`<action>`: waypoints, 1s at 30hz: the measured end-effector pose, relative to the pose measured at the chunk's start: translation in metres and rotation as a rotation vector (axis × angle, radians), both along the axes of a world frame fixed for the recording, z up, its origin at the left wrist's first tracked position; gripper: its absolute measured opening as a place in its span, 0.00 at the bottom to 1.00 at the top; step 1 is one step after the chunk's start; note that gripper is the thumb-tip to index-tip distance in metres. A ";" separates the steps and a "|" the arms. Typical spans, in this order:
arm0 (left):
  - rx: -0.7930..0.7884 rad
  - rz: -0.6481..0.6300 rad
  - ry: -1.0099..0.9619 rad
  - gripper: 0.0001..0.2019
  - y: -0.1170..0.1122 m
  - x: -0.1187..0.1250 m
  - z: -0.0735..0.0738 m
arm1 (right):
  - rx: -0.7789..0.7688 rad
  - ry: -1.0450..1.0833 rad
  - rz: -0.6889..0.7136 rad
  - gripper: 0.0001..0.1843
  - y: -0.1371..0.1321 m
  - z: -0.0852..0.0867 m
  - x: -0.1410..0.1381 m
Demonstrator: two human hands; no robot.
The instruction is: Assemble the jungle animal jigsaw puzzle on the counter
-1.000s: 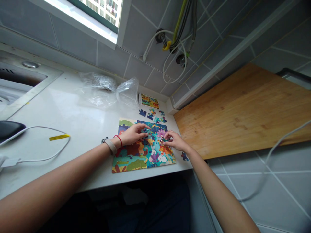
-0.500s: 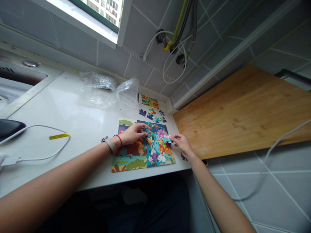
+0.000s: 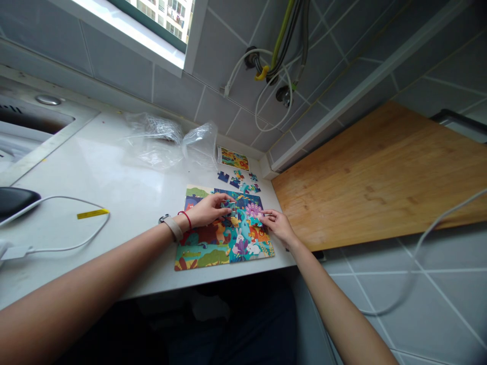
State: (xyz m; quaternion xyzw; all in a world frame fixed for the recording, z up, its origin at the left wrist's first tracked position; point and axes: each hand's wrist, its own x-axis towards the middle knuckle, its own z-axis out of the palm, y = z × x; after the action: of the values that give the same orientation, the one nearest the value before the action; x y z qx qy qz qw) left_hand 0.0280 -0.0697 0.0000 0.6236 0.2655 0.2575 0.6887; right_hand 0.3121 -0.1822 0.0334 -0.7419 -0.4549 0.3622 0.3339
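from here i can see a wide bamboo cutting board [image 3: 375,177] to the right and a crumpled clear plastic bag [image 3: 155,144] by the grey tiled wall [image 3: 175,94]. a thin white cable [image 3: 72,200] curves beside a flat yellow strip [image 3: 92,214] on the white stone counter [image 3: 125,258].

White stone-look countertop [image 3: 95,172], viewed from above. Centre right: rectangular cardboard jigsaw puzzle [image 3: 201,256] with a multicoloured animal scene, lying flat and partly assembled. Beyond it, toward the tiled wall: small loose blue-and-teal puzzle pieces [image 3: 223,176], lying separately, and a small rectangular printed picture card [image 3: 232,158]. Left of these: crumpled clear plastic bag [image 3: 152,144]. Left foreground: looped thin white cable [image 3: 68,197] ending in a white plug [image 3: 11,252], with a narrow yellow strip [image 3: 93,214] beside the loop. Far left edge: rounded black object [image 3: 15,202], partly touching the cable.
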 end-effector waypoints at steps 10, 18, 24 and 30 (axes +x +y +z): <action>-0.010 -0.003 -0.005 0.19 0.000 0.000 -0.002 | 0.114 -0.319 0.082 0.26 0.007 -0.003 0.001; -0.031 -0.013 -0.020 0.18 0.000 -0.001 0.001 | 0.218 -0.655 0.326 0.12 0.002 -0.004 -0.006; -0.039 -0.024 -0.013 0.20 -0.001 -0.002 0.004 | 0.218 -0.622 0.347 0.12 -0.001 -0.005 -0.011; -0.012 -0.014 -0.016 0.20 -0.001 -0.002 0.005 | 0.380 -0.664 0.324 0.16 -0.024 -0.010 -0.031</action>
State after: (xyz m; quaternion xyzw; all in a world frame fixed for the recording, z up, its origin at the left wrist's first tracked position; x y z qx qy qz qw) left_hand 0.0262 -0.0704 0.0050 0.6194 0.2569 0.2561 0.6963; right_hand 0.2810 -0.2066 0.0238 -0.6623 -0.7076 0.0605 0.2387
